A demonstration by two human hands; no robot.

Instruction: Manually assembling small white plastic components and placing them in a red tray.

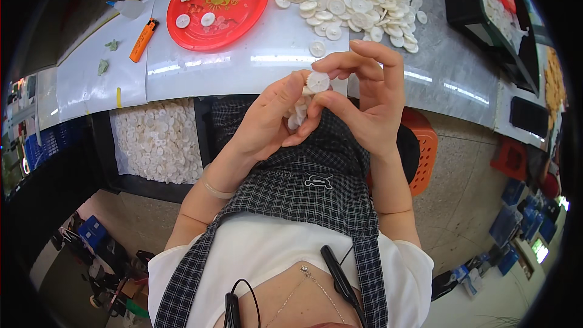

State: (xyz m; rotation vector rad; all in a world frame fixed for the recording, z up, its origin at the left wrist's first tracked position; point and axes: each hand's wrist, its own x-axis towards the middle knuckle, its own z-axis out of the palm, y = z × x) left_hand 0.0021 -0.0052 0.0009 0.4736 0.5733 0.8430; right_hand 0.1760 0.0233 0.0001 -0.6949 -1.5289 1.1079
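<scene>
Head view: loosely curled right hand (373,109) pinches a white gear (317,82).

A round white gear (317,81), finely toothed, was held face-up near the bench (225,74)'s near edge, more white pieces (296,120) bunched just beside it.

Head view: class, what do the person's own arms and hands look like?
The left hand and right hand are bare, without gloves. A thin, pale band circles the left forearm; the right forearm shows none. Short white sleeves leave both forearms bare.
</scene>
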